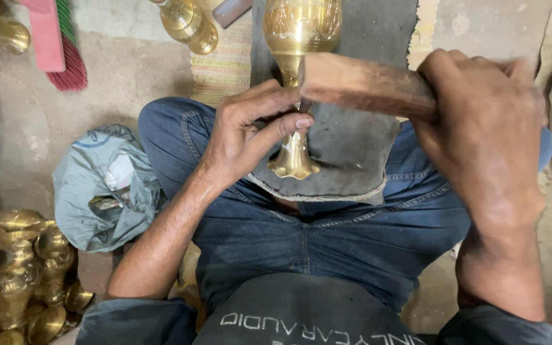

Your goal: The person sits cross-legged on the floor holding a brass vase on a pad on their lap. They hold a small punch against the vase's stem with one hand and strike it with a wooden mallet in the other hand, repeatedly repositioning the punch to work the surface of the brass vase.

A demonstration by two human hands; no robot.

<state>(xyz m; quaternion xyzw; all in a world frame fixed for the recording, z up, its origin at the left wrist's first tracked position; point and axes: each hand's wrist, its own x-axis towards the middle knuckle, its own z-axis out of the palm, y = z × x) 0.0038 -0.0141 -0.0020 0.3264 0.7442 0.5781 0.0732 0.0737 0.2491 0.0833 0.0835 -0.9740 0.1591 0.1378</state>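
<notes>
Head view: left hand pinched on stem of brass vase lying along grey pad over lap, right hand clamped on wooden mallet across stem, brass heap lower left.

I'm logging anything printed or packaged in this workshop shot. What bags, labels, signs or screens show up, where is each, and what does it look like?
Crumpled grey-blue plastic bag: on the floor beside the person's leg, left of the left hand, with dark print and pale contents showing.
Dark garment with white lettering: bottom centre, on the person's body, letters upside down to the camera.
No signs or screens in view.
</notes>
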